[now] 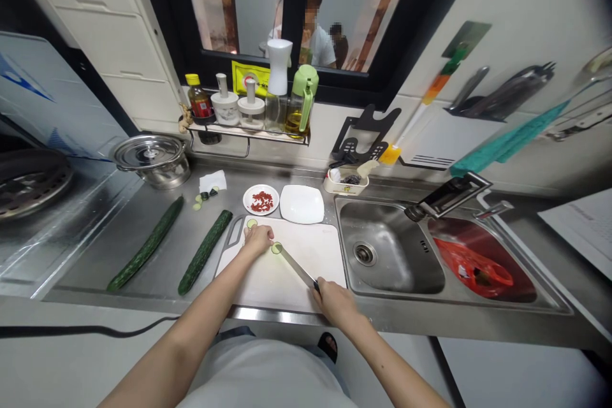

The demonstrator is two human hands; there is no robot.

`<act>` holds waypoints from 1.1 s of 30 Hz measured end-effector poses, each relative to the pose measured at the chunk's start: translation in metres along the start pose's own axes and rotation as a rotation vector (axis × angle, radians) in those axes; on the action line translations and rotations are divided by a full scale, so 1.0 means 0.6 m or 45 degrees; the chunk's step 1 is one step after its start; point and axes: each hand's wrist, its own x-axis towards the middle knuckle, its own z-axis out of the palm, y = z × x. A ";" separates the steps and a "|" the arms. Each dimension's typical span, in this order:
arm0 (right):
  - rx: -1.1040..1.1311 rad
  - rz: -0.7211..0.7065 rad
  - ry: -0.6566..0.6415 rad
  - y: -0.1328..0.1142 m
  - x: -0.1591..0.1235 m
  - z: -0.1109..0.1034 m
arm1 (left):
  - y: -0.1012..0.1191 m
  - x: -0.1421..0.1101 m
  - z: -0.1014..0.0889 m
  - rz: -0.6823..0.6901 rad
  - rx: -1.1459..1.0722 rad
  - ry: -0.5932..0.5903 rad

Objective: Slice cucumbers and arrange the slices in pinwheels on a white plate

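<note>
My right hand (337,301) is closed round the black handle of a kitchen knife (297,268). The blade points up and left across the white cutting board (306,290), its tip at a thin cucumber slice (276,248). My left hand (258,240) is on the board just left of that slice, its fingers curled; what they hold, if anything, is hidden. Another cucumber slice (252,224) lies above the left hand near the board's top edge. Two whole cucumbers, a nearer one (205,253) and a farther one (146,245), lie on the steel counter left of the board.
Behind the board stand a plate of small red pieces (262,201) and a white square plate (301,204). Cucumber ends (205,196) lie by a paper towel (213,180). A lidded pot (153,160) stands left. To the right is a sink (389,248) with a red bag (478,271).
</note>
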 end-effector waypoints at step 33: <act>-0.029 0.077 -0.052 -0.010 -0.029 -0.007 | 0.003 -0.008 -0.006 -0.003 -0.012 0.007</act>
